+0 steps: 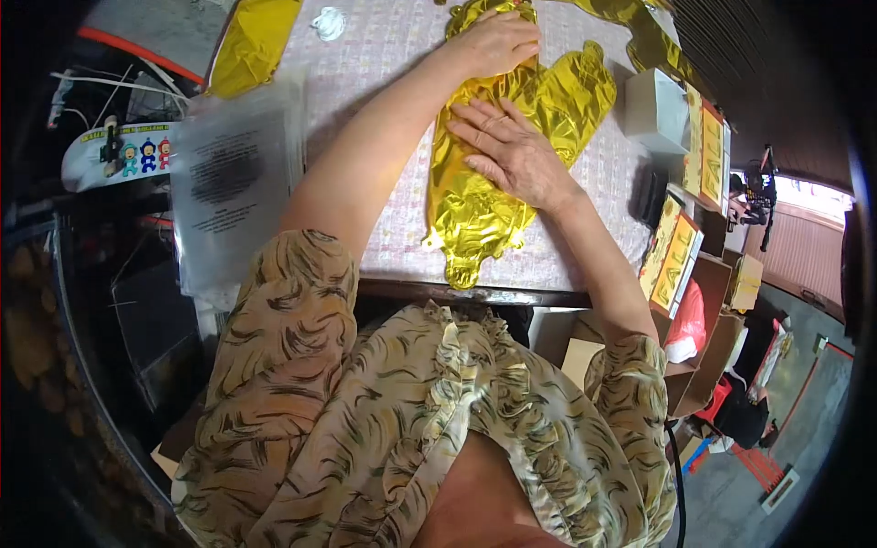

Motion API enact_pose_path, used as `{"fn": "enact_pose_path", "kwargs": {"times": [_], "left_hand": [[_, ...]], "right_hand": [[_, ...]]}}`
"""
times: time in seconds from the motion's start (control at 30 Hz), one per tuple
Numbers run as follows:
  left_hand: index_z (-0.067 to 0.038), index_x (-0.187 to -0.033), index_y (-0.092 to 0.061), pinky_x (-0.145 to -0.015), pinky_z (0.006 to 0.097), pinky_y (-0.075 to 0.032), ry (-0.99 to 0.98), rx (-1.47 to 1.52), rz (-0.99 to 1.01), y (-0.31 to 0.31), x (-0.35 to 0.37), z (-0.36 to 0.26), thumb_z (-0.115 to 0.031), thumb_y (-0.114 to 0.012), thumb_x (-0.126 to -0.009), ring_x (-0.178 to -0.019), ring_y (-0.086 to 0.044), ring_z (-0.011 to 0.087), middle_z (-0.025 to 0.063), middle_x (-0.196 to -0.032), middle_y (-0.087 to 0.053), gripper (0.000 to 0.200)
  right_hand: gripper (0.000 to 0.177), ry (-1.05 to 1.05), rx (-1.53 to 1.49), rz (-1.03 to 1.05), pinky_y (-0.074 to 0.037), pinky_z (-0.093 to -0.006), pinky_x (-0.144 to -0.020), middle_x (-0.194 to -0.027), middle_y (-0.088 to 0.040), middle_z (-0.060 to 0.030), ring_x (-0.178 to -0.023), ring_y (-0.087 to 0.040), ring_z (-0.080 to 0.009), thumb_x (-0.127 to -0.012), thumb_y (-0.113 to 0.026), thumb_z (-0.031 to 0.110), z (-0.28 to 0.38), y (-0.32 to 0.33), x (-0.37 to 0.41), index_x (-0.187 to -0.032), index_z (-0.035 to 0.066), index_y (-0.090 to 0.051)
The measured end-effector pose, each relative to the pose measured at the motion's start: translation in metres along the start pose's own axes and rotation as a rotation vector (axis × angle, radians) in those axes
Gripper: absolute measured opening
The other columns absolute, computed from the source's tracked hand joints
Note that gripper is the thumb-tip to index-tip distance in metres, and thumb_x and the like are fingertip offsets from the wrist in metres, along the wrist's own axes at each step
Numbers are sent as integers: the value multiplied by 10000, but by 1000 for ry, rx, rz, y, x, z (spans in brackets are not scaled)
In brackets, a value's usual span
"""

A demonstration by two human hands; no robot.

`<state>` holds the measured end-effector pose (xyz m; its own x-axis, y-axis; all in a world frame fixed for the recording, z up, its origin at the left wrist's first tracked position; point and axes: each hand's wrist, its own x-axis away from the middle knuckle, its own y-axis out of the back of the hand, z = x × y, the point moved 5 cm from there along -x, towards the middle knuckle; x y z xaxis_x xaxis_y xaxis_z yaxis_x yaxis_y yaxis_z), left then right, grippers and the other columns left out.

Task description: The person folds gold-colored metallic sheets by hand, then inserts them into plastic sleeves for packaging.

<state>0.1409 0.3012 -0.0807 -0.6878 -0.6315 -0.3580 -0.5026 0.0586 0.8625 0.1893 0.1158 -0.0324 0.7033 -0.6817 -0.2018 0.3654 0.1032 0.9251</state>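
Observation:
A shiny gold foil piece (pixel 461 215) lies on the patterned cloth of the table (pixel 393 228), wrinkled, with small tabs at its near end and a lobe pointing up to the right. My left hand (pixel 496 46) rests palm down across its far part, fingers pointing right. Nearer to me, my right hand (pixel 519 155) lies flat on the middle of the foil with its fingers spread toward the upper left. Both palms are hidden.
Another gold foil piece (pixel 254 46) is at the upper left, above clear plastic bags (pixel 219 201). A white crumpled item (pixel 329 24) lies nearby. On the right are a white box (pixel 656 110), printed cards (pixel 674 260) and cardboard boxes (pixel 713 356).

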Motion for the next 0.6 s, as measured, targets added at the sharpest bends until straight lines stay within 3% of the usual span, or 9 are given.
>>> {"fn": "enact_pose_path", "kwargs": {"times": [0.07, 0.2, 0.23, 0.27, 0.3, 0.37, 0.53, 0.6], "left_hand": [[-138, -1400, -626, -1220, 442, -302, -55, 18, -140, -7, 0, 11, -402, -489, -1075, -1435, -446, 290, 38, -1509, -558, 441], [-141, -1437, -595, -1238, 449, -275, -123, -67, -161, -3, 2, 5, -480, -502, -1054, -1462, -418, 289, 31, -1539, -530, 520], [-78, -1398, -601, -1202, 458, -320, -54, 36, -110, 17, 4, -8, -396, -559, -1017, -1414, -455, 335, 112, -1485, -554, 498], [-14, -1358, -606, -1165, 467, -365, 18, 140, -58, 26, 5, -14, -313, -616, -979, -1365, -491, 380, 193, -1431, -578, 483], [-22, -1413, -577, -1209, 471, -306, 13, 189, -51, 21, 3, -9, -413, -641, -970, -1436, -430, 357, 192, -1503, -528, 595], [-21, -1407, -582, -1207, 470, -310, -2, 186, -51, 10, 1, -1, -408, -640, -969, -1432, -434, 357, 192, -1497, -532, 587], [-21, -1396, -588, -1203, 463, -315, -17, 195, -68, 11, 5, -7, -401, -650, -959, -1421, -445, 358, 194, -1483, -544, 583], [-20, -1390, -592, -1204, 457, -315, 14, -50, -77, 17, 7, -18, -403, -657, -953, -1408, -459, 358, 197, -1466, -558, 585]], "right_hand": [[499, -35, 34, 9, -275, -496, -1241, -1530, -528, -81, -1445, -453, -297, -1005, -611, 323, -4, -1, 3, -1454, 110, -572], [557, 18, 33, -22, -279, -498, -1242, -1547, -508, -75, -1448, -455, -271, -1005, -604, 349, 13, 3, -1, -1513, 142, -507], [623, 33, 14, 36, -241, -494, -1262, -1608, -429, -66, -1494, -389, -250, -1009, -576, 405, 20, 1, -4, -1572, 185, -422], [623, 26, 15, 37, -241, -494, -1262, -1608, -429, -66, -1494, -389, -250, -1009, -576, 405, 25, -2, -4, -1572, 185, -422], [650, 31, 24, 93, -212, -490, -1273, -1637, -379, -54, -1516, -345, -238, -1010, -547, 445, 30, -10, -3, -1590, 201, -385], [700, 37, 65, 201, -137, -480, -1294, -1691, -271, -19, -1559, -246, -215, -1020, -448, 552, 39, -24, 4, -1625, 229, -305], [706, 89, -86, 258, -149, -480, -1293, -1675, -318, 2, -1550, -279, -216, -1007, -477, 545, 59, -22, 19, -1607, 194, -354], [685, 194, -161, 57, -187, -478, -1284, -1638, -391, -5, -1520, -347, -240, -995, -526, 504, 54, -12, 13, -1575, 156, -410]]}}
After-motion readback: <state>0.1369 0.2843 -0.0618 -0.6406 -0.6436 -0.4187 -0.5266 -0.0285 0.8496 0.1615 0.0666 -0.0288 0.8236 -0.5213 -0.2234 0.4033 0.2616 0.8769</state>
